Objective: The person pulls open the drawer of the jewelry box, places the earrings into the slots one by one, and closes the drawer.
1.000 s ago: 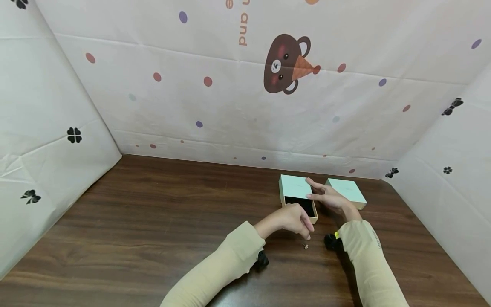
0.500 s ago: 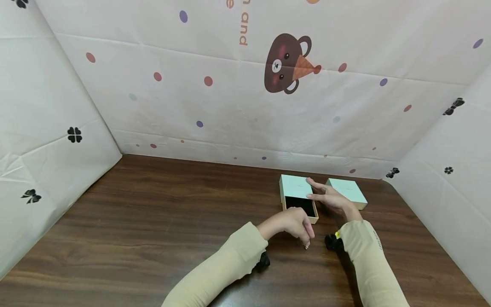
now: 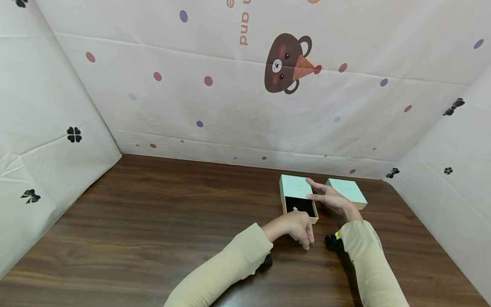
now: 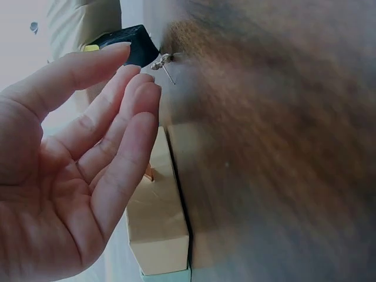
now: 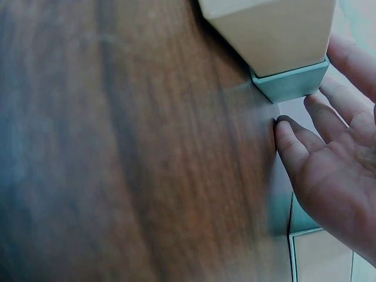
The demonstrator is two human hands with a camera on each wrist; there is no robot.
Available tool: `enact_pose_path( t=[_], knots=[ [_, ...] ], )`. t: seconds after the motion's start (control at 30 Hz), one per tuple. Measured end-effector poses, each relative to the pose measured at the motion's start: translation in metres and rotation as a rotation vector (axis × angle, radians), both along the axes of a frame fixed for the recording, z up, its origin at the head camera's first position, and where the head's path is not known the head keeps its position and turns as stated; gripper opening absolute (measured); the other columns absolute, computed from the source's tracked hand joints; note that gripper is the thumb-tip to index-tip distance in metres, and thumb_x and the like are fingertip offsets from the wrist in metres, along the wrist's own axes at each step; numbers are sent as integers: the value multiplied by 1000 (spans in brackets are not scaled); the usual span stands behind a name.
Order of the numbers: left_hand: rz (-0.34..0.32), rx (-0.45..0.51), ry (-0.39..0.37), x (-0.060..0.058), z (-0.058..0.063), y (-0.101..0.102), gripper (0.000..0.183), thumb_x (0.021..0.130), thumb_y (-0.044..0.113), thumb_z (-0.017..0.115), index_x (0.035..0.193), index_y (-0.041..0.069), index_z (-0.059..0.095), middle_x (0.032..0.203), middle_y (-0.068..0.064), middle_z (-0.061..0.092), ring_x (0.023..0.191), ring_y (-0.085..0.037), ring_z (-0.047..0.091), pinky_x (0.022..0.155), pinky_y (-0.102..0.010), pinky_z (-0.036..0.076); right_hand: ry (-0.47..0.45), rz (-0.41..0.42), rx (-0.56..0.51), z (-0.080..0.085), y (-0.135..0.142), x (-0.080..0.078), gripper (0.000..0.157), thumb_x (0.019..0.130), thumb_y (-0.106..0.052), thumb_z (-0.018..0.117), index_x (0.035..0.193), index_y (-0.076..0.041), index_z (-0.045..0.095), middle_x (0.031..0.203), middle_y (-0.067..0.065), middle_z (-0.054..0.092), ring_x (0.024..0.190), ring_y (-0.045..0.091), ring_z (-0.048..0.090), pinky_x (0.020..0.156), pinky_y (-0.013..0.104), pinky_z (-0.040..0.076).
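A mint drawer-style jewelry box (image 3: 297, 186) has its cream drawer pulled out, showing black lining (image 3: 306, 204). In that drawer lies a small gold earring (image 3: 295, 209), partly behind my left hand (image 3: 297, 226). The left wrist view shows a stud earring (image 4: 161, 61) with a thin post just beyond that hand's fingertips (image 4: 141, 94), thumb and fingers slightly apart. In the head view this stud is hidden. My right hand (image 3: 331, 199) rests on the box's right edge, its fingers (image 5: 349, 100) extended against the mint sleeve.
A second mint box (image 3: 347, 192), closed, stands right of my right hand. Black wrist devices (image 3: 332, 242) sit under both cuffs. Behind the dark wooden table (image 3: 172, 213) rises a printed white backdrop (image 3: 230, 106), with side walls left and right.
My left hand has shifted slightly right and down, to where the loose earring lay, uncovering the earring in the drawer. My right hand and the boxes have stayed still.
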State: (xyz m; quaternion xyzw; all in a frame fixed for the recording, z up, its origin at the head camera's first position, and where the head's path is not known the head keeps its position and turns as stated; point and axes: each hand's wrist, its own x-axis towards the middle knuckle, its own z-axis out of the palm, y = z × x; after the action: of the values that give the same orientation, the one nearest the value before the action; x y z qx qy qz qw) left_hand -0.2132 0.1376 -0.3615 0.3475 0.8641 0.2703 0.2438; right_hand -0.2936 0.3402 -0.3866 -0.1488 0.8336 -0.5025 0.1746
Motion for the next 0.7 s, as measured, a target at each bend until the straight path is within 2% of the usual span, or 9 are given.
enact_pose_path(
  t=[0.3, 0.7],
  knots=[
    [10, -98, 47, 2, 3, 4, 8, 73, 11, 76, 68, 15, 71, 56, 9, 60, 53, -3, 55, 49, -14, 44, -9, -1, -1, -1, 1, -1, 73, 90, -23, 58, 147, -11, 14, 152, 12, -2, 136, 37, -7, 104, 60, 10],
    [34, -142, 56, 4, 2, 8, 14, 73, 14, 77, 62, 16, 68, 54, 5, 59, 52, -5, 54, 48, -15, 45, -15, -9, -3, 0, 1, 0, 72, 90, -21, 59, 147, -11, 15, 152, 13, 0, 136, 39, -6, 104, 59, 10]
  ],
)
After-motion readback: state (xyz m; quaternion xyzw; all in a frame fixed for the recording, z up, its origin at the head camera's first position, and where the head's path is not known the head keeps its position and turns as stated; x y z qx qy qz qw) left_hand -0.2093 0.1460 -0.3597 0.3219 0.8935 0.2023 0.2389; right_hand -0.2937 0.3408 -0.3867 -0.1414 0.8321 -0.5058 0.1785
